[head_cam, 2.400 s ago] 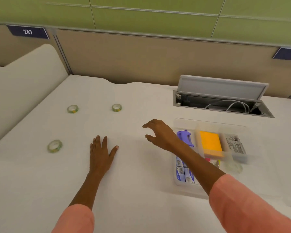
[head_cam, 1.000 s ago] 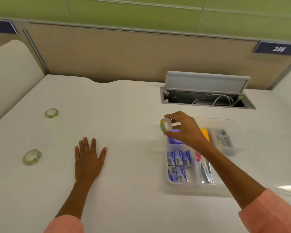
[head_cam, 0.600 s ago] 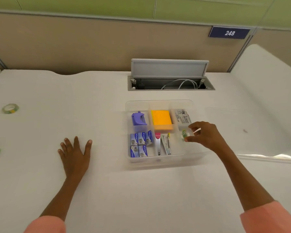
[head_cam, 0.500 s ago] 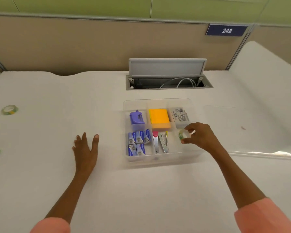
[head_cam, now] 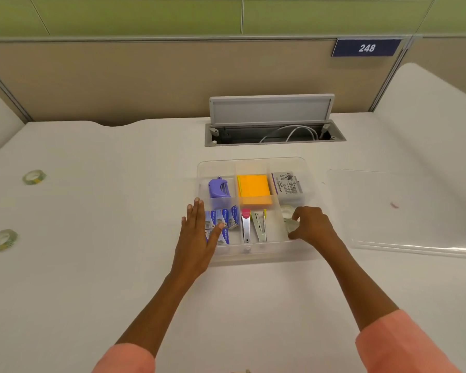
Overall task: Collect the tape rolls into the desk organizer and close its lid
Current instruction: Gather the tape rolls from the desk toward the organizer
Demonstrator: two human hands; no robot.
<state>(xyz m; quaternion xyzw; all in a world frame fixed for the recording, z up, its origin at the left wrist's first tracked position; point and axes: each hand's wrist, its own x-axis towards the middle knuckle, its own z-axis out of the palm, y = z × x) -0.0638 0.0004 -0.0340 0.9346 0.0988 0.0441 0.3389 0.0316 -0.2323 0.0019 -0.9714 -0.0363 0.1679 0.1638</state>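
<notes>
While the left hand [head_cam: 197,239] lies flat and empty, fingers spread, over the organizer's [head_cam: 253,164] left wall, the right hand [head_cam: 311,227] curls around a tape roll [head_cam: 291,224] in the near-right compartment. Two rolls [head_cam: 34,176] [head_cam: 2,240] lie well left on open desk [head_cam: 105,265]; the lid [head_cam: 404,211] lies right.

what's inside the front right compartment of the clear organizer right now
Two tape rolls lie in the organizer: one roll shows near the divider; the right hand rests on the other roll. The hand covers the compartment's right part, so anything beneath it is hidden.
</notes>
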